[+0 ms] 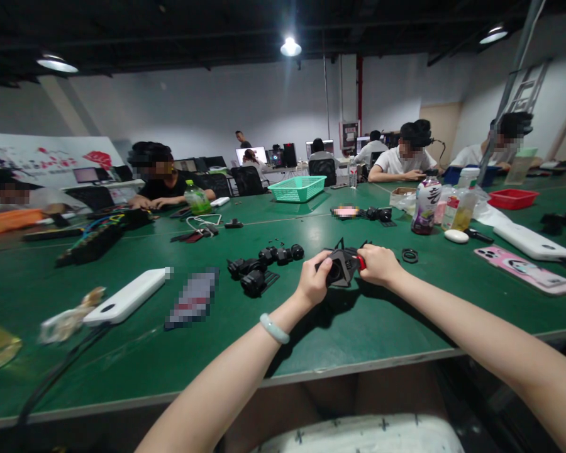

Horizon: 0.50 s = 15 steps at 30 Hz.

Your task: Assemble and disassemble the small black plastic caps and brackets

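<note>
My left hand (315,277), with a pale bangle on its wrist, is closed on a black square-faced part with a round opening (340,269), held just above the green table. Beside it, my right hand (380,265) is closed round a red-and-black object (361,262), mostly covered by the fingers, whose kind I cannot make out. The two objects meet or overlap; whether they are joined is hidden. Several black parts with round housings (259,270) lie left of my hands. A black ring (409,255) rests to the right.
A white power bank (127,297) with a black cable lies left, and another white one (531,240) right, near a pink phone (526,269). Bottles, including a purple-labelled one (425,204), stand right. A green basket (298,190) sits farther back. Other people work around the table.
</note>
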Each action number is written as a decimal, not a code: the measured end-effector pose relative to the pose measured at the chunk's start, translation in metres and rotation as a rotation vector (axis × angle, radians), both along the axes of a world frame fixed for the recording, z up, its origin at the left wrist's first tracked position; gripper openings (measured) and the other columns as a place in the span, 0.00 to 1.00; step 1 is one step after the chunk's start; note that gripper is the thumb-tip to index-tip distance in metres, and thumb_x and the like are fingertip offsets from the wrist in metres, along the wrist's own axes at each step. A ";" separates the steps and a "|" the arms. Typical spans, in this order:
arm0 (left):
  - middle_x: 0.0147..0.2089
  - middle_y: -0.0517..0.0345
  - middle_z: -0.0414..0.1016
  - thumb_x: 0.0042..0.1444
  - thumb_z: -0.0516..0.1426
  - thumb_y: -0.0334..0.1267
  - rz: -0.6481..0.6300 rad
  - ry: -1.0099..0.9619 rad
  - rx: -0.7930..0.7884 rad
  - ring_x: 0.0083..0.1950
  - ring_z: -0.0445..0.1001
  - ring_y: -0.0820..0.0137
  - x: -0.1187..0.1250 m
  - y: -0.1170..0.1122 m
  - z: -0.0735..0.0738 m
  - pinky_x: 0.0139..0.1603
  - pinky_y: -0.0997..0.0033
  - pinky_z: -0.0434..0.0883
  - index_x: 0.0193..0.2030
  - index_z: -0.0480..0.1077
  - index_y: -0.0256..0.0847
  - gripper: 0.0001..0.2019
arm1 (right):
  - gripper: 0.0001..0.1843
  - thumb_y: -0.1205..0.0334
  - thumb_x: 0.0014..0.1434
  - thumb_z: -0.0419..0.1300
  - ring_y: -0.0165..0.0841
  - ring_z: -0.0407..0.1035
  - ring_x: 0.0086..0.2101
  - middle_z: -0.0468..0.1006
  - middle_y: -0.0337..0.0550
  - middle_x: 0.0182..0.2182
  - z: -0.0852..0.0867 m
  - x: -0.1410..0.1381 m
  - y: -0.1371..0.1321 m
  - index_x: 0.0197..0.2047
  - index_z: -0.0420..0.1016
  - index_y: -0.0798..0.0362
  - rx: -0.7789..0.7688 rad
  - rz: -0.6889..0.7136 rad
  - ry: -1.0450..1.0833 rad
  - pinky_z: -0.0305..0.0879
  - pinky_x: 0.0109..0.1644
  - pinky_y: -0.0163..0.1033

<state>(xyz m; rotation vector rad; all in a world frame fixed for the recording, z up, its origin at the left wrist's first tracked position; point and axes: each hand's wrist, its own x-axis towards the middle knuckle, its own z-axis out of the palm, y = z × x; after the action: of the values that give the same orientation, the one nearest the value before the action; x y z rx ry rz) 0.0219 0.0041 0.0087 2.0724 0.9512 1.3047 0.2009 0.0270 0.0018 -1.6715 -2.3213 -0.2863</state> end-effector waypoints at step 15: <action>0.27 0.56 0.70 0.56 0.40 0.44 0.008 -0.014 -0.003 0.28 0.70 0.70 -0.011 0.003 0.009 0.31 0.72 0.66 0.42 0.64 0.33 0.19 | 0.14 0.60 0.49 0.48 0.38 0.68 0.34 0.70 0.46 0.35 0.006 0.036 0.021 0.36 0.69 0.53 0.019 -0.194 -0.009 0.60 0.34 0.38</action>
<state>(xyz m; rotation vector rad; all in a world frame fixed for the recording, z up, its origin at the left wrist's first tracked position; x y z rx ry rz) 0.0111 0.0071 0.0177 2.0567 0.9557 1.3187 0.2373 0.0482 0.0079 -1.8927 -2.1569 -0.3541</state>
